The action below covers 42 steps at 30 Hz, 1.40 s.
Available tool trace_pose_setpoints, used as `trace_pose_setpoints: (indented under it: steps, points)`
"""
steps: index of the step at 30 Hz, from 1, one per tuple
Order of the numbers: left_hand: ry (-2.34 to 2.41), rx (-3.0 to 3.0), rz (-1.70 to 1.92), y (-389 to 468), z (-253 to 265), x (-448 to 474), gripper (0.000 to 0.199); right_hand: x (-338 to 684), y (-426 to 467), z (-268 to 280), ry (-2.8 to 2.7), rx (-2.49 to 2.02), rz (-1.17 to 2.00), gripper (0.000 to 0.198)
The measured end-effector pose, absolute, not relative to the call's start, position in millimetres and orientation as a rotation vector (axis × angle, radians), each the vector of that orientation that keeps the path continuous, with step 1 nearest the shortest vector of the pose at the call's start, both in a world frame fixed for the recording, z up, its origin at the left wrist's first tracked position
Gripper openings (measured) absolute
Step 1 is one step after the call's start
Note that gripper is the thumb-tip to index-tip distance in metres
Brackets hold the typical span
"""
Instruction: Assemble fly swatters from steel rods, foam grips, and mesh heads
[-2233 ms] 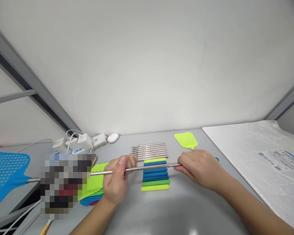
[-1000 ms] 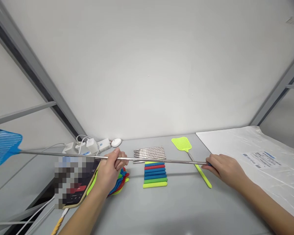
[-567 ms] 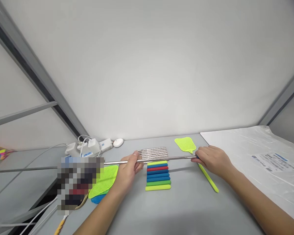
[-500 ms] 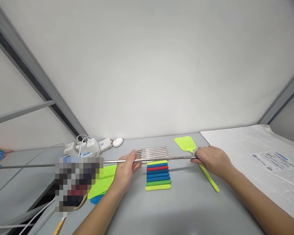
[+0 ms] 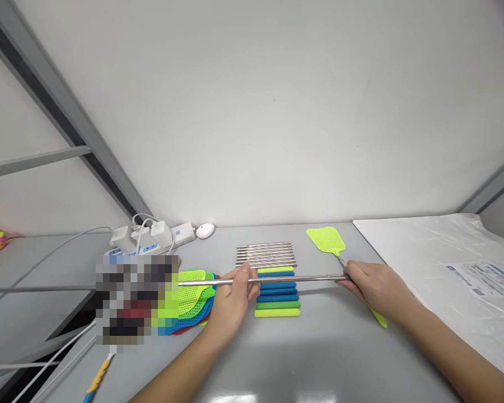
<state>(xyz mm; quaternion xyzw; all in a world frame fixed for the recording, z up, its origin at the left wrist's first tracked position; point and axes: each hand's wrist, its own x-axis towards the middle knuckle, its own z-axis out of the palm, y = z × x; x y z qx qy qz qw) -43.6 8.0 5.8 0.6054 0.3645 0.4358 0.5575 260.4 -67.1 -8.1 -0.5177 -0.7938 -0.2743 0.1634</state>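
A thin, extended metal rod point(image 5: 294, 279) of a telescopic fly swatter runs level across my view and out past the left edge; its head is out of frame. My left hand point(image 5: 235, 294) is closed round the middle of the rod, thumb on top. My right hand point(image 5: 372, 285) is wrapped round its right end, hiding that end. Beneath the rod lies a row of coloured handle grips point(image 5: 277, 305). Behind them sits a bundle of short metal rods point(image 5: 265, 254). A yellow-green fly swatter point(image 5: 326, 239) lies behind my right hand, which partly covers its handle.
Several coloured swatter heads point(image 5: 193, 294) are piled left of my left hand, partly blurred out. A power strip with chargers point(image 5: 162, 235) and a white round object point(image 5: 205, 230) stand along the wall. White wrapped sheeting point(image 5: 428, 246) covers the table's right side.
My left hand has shifted a little to the right. The blue swatter head at the far left has gone out of view. The camera view has moved slightly.
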Motion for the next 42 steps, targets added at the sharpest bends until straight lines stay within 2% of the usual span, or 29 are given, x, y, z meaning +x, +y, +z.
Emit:
trace_pose_setpoints:
  steps: [7,15,21,30,37,42]
  points:
    - [0.806,1.446,0.848,-7.2,-0.8,-29.5,0.054,204.6,-66.6,1.2,-2.369,-1.406,-0.748,0.039]
    - [0.809,1.454,0.883,-7.3,2.0,-31.0,0.055,162.0,-56.5,12.3,-2.393,-1.415,-0.638,0.038]
    - [0.784,1.468,0.852,-0.5,9.1,-37.5,0.057,178.7,-53.2,9.9,-2.321,-1.345,-0.555,0.035]
    - [0.925,1.364,1.142,25.3,15.2,-50.8,0.053,247.9,-42.6,10.1,-2.301,-1.544,-0.366,0.033]
    - [0.882,1.515,0.926,24.3,14.3,-52.2,0.054,264.4,-40.4,8.8,-2.298,-1.600,-0.324,0.033]
    - [0.863,1.491,0.889,17.7,6.4,-51.6,0.048,258.0,-42.3,8.8,-2.303,-1.563,-0.427,0.034]
